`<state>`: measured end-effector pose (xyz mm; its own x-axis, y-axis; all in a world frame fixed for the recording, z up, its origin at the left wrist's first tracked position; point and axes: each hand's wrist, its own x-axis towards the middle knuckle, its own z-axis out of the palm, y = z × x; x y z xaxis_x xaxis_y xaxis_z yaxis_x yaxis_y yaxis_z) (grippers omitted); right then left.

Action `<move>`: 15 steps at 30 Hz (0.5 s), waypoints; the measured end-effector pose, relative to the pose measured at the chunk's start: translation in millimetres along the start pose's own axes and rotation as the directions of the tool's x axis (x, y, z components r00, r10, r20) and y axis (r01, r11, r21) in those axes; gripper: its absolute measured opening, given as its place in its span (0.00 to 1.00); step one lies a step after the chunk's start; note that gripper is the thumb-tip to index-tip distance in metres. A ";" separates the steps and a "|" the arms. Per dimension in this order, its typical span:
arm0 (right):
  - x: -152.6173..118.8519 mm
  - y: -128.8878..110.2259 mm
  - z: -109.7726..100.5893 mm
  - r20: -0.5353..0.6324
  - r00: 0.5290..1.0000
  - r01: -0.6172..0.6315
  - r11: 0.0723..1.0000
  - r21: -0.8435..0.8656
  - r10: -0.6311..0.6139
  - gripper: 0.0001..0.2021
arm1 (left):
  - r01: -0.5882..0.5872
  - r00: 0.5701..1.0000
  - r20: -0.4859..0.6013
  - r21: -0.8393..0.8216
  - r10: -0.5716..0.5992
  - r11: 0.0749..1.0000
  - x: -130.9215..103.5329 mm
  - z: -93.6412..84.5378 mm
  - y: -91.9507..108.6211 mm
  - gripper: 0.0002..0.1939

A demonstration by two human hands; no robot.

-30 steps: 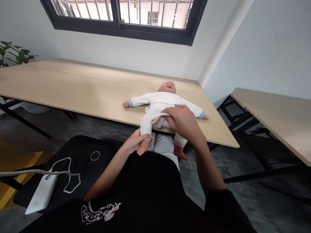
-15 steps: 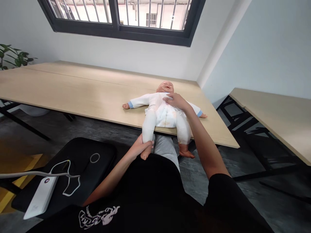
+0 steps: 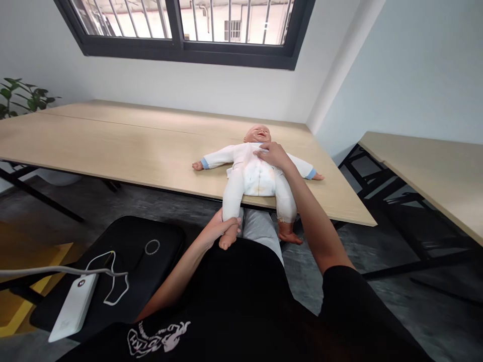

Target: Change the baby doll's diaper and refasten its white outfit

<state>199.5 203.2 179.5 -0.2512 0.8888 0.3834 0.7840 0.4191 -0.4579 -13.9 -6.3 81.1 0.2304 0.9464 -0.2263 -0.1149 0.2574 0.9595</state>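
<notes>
A baby doll (image 3: 259, 178) in a white top with blue cuffs and a white diaper lies face up on the light wooden table (image 3: 151, 146), arms spread, lower legs hanging over the front edge. My left hand (image 3: 221, 226) is wrapped round the doll's lower leg at image left, just above the foot. On the doll's chest rests my right hand (image 3: 272, 154), palm down, fingers slightly bent and apart, gripping nothing that shows. The doll's other foot (image 3: 289, 233) hangs free beside my right forearm.
A black chair (image 3: 151, 266) at lower left bears a white power bank (image 3: 73, 306) with a cable. A second table (image 3: 426, 166) stands at right. Behind are a barred window (image 3: 230, 25) and, far left, a plant (image 3: 28, 95).
The view has shifted slightly. Both hands keep their places, the left on the doll's leg and the right on its chest.
</notes>
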 end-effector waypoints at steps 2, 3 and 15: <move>-7.0 1.4 -1.8 -0.030 0.998 -0.053 0.998 0.040 0.054 0.16 | -0.060 0.997 -0.036 0.131 0.066 0.990 0.3 -2.4 -0.4 0.27; -10.2 2.2 -2.3 -0.056 0.997 -0.056 0.997 0.062 0.060 0.16 | -0.121 0.984 -0.100 0.229 0.147 0.966 1.1 -3.4 0.7 0.27; -10.9 10.4 3.0 -0.111 0.991 -0.036 0.940 0.338 0.078 0.18 | -0.840 0.540 0.616 0.443 0.574 0.314 87.5 31.0 132.7 0.10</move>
<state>208.7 198.4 168.1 -0.1248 0.8927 0.4331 0.5545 0.4247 -0.7156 21.0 104.6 193.8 0.6538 0.5381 0.5319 0.1982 -0.8002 0.5660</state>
